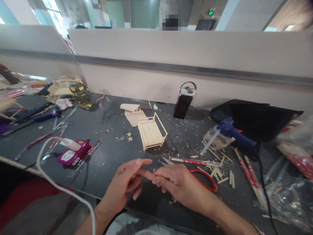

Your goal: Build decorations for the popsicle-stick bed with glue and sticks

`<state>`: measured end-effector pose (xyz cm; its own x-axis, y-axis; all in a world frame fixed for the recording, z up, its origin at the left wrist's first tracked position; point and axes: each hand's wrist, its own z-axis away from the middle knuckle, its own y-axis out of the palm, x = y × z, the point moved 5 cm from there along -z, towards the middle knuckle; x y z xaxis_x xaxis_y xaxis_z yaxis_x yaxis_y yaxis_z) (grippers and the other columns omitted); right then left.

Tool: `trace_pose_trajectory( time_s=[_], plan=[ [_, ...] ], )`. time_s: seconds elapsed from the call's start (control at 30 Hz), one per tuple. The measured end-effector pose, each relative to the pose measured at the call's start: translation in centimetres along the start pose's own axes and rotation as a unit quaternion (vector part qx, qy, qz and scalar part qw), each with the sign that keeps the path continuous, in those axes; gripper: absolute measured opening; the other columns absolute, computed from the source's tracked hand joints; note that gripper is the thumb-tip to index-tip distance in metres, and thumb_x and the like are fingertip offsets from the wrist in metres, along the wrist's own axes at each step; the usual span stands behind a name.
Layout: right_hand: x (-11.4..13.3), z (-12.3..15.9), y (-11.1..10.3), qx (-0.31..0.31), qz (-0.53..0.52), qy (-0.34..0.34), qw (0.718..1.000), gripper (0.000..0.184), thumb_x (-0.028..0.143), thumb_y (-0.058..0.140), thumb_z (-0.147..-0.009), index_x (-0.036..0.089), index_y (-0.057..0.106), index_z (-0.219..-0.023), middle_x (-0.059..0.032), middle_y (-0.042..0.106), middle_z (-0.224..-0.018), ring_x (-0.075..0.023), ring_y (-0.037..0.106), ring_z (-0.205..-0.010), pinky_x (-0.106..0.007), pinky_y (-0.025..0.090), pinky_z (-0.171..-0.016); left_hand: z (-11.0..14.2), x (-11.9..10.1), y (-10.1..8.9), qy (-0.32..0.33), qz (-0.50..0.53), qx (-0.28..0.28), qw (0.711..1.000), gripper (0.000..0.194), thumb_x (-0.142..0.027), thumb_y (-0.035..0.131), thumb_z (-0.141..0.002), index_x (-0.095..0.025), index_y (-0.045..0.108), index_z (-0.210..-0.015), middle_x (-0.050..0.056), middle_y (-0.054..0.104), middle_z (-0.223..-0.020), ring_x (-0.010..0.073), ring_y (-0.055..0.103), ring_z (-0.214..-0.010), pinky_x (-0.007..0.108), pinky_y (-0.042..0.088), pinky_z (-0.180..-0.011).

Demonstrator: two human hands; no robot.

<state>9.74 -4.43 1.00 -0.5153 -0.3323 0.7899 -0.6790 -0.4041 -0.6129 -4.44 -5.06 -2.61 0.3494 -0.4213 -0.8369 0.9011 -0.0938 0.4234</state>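
Above the desk's front edge, my left hand (129, 179) has its fingers apart, the index finger stretched out. My right hand (174, 179) is closed, its thumb and fingers pinching the tip of a left finger. Any small thing between them is too small to make out. Just beyond stands a little bed-like frame (151, 132) of pale wooden sticks, with a raised end and a side rail. Two small star-shaped stick pieces (130, 138) lie left of it. Red-handled scissors (205, 181) lie partly hidden behind my right hand.
A blue glue gun (234, 132) rests on a clear bowl at right, near loose sticks (216, 171) and plastic bags (290, 192). A black bottle (183, 102) stands at the back. A purple power strip (74, 153) with a white cable (61, 186) lies left.
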Motion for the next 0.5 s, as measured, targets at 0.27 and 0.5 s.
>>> trace_pose_trajectory(
  time_s=[0.27, 0.5],
  plan=[
    [-3.0, 2.0, -0.6, -0.133, -0.134, 0.141, 0.972, 0.037, 0.042, 0.051, -0.092, 0.019, 0.061, -0.065, 0.0045, 0.053, -0.048, -0.0093, 0.048, -0.041, -0.022, 0.036, -0.041, -1.3, -2.6, -3.1, 0.123, 0.117, -0.123, 0.978, 0.022, -0.031, 0.060, -0.086, -0.012, 0.070, -0.085, -0.007, 0.044, -0.049, 0.0029, 0.023, -0.037, 0.016, 0.031, -0.038],
    [-2.2, 3.7, 0.9, -0.083, 0.053, -0.073, 0.992, 0.030, 0.011, 0.048, -0.090, 0.021, 0.068, -0.109, -0.0062, 0.074, -0.094, -0.0197, 0.068, -0.085, -0.032, 0.054, -0.075, -3.3, -2.6, -2.3, 0.050, 0.311, -0.051, 0.948, 0.032, -0.038, 0.053, -0.087, -0.011, 0.069, -0.089, -0.001, 0.047, -0.063, 0.0074, 0.039, -0.048, 0.021, 0.039, -0.048]
  ],
)
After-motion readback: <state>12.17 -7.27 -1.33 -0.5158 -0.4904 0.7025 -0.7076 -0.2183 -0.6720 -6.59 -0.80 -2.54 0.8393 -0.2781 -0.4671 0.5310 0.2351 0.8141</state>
